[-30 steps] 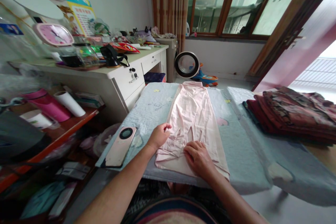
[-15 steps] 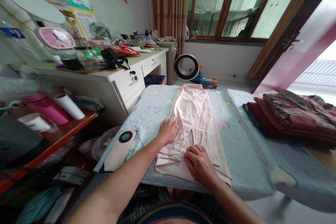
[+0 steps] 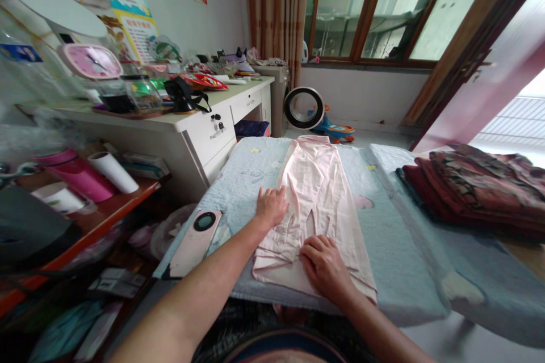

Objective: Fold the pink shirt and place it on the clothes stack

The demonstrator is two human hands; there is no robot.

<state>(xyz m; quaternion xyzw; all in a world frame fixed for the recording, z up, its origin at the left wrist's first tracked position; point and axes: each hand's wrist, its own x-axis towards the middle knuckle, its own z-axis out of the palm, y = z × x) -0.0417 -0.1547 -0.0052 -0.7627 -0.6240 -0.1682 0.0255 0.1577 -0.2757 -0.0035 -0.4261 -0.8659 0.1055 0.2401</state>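
Observation:
A pale pink shirt (image 3: pixel 315 176) lies folded lengthwise on the blue quilted cover (image 3: pixel 395 266), its collar at the far end. Wrinkles run down its middle, around a narrow gap. My left hand (image 3: pixel 271 206) rests at the shirt's left edge, fingers spread and holding nothing. Nearer to me, my right hand (image 3: pixel 323 261) presses on the lower part by the hem. Its fingers are bent a little and lie on the cloth; no fabric shows gripped in them. A pink phone (image 3: pixel 191 249) with a round black camera ring lies left of my left forearm.
Folded dark red and patterned clothes (image 3: pixel 477 193) are stacked on the right. A cluttered white desk (image 3: pixel 204 147) stands at the left, beside a red-edged shelf (image 3: pixel 147 195) with a pink bottle (image 3: pixel 80 176). Beyond the table are an open round washer door (image 3: pixel 304 108) and a blue ride-on toy (image 3: pixel 338 130).
My left hand has shifted slightly, its fingers lifting and spreading more at the shirt's edge. My right hand stays almost in place. The shirt looks nearly the same.

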